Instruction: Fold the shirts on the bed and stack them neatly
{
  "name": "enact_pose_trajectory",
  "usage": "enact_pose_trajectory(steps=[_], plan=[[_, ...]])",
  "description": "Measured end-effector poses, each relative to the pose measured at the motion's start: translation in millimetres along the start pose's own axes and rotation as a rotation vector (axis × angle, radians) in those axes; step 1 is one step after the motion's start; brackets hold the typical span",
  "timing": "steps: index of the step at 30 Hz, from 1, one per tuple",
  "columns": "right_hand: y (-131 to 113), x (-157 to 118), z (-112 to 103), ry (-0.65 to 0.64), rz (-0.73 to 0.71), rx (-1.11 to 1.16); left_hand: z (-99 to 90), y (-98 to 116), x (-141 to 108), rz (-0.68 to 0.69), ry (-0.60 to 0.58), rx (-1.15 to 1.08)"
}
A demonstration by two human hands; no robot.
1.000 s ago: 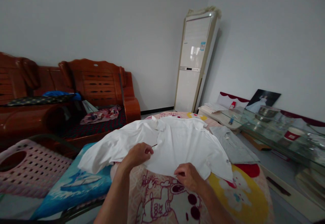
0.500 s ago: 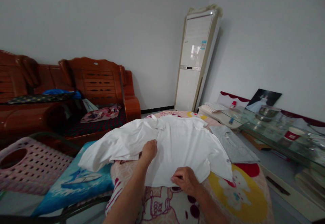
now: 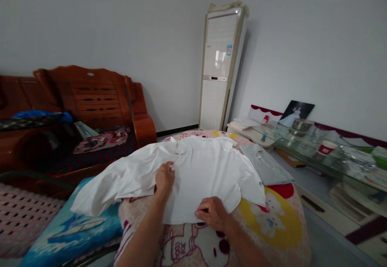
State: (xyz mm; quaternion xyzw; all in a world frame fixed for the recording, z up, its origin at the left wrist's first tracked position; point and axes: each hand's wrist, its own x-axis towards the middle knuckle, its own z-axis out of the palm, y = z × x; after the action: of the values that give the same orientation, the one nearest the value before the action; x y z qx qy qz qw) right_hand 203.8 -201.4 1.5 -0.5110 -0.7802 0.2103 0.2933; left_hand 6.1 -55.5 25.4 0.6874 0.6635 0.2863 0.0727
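Observation:
A white shirt [image 3: 202, 170] lies spread over a round table, its collar end away from me and its hem towards me. One part of it on the left drapes past the table edge onto a blue cushion [image 3: 81, 226]. My left hand [image 3: 165, 180] rests at the shirt's left side, fingers bent and closed on the fabric. Down at the near hem, my right hand [image 3: 213, 213] has its fingers curled together, pinching the cloth. Folded grey clothing [image 3: 266, 164] lies on the table to the right of the shirt.
A patterned cloth [image 3: 272, 226] covers the table. Wooden seating [image 3: 93, 97] and a pink woven chair [image 3: 27, 218] stand left. An air conditioner [image 3: 216, 69] is in the corner. A glass shelf [image 3: 290, 150] at right holds a paper cup [image 3: 327, 147] and a metal bowl [image 3: 302, 125].
The view has turned a little to the right, so everything sits further left. Both hands stay at the same places on the shirt; the left fingers have shifted slightly.

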Motion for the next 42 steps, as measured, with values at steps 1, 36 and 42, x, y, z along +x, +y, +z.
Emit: enact_pose_trajectory(steps=[1,36,42], plan=[[0.8,-0.1,0.4,0.004,0.004,0.003,-0.7,-2.4,-1.5,0.011,0.01,0.043],[87.4,-52.9,-60.5,0.494,0.508,-0.815,59.1,77.9,-123.2,0.985,-0.592,-0.446],[96.1,-58.4,-64.7,0.676,0.436,-0.728,45.6,94.2,-135.0,0.958,-0.57,-0.341]])
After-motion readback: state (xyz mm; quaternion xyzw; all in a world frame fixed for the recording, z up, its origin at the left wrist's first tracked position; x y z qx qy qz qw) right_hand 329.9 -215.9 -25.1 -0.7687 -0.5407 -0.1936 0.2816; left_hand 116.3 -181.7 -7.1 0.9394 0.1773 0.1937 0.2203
